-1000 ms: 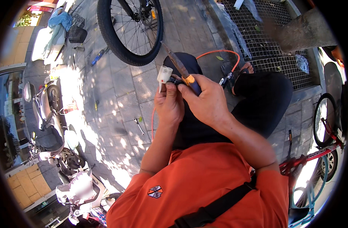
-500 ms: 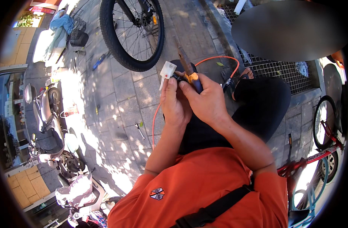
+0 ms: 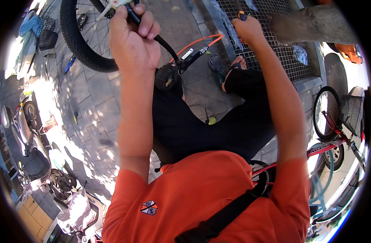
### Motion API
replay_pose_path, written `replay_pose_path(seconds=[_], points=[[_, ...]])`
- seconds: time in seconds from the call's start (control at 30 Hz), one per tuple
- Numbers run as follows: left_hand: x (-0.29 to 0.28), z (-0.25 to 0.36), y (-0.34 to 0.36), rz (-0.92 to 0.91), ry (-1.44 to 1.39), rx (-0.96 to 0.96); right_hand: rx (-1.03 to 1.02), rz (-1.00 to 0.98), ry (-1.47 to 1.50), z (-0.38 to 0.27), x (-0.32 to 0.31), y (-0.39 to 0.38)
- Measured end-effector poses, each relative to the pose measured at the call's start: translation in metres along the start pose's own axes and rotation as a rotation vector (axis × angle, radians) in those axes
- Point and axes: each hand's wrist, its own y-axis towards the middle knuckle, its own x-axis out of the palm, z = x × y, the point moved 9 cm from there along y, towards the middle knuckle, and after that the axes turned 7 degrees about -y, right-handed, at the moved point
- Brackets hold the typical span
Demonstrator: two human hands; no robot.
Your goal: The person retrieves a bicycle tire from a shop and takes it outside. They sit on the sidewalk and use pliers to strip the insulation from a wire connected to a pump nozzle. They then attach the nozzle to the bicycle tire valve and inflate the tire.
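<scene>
At the upper left, my left hand is closed around the black end of a hose, just below a white lever-type pump head that the top edge partly cuts off. The black hose runs down to a tyre inflator with a black rubber-cased gauge, which hangs by my left knee. An orange air hose joins the inflator's far end. My right hand is stretched out over the metal grate, closed on the blue-and-orange handle of pliers; their jaws are mostly out of view.
A bicycle wheel stands just left of my left hand. A tree trunk rises beside the grate. A blue-handled tool lies on the paving. Parked scooters line the left; a red bicycle is at right.
My hands were together, with the pliers beside the white pump head. They have moved apart: the left up and left with the pump head, the right up and right with the pliers.
</scene>
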Motion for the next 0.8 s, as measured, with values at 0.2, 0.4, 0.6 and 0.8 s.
replay_pose_path(seconds=[0.2,0.4,0.6,0.8], points=[[-0.015,-0.014,0.054,-0.029,0.108,0.03,0.446,-0.112,-0.16,0.144,0.152,0.043],[-0.06,-0.017,0.071,-0.044,0.185,0.09,0.818,-0.281,-0.08,0.227,0.288,-0.053],[-0.061,-0.017,0.084,-0.023,0.311,0.067,0.462,-0.479,-0.322,0.24,0.361,-0.077],[-0.07,-0.024,0.092,0.016,0.25,-0.02,0.065,-0.321,-0.281,0.153,0.345,-0.03]])
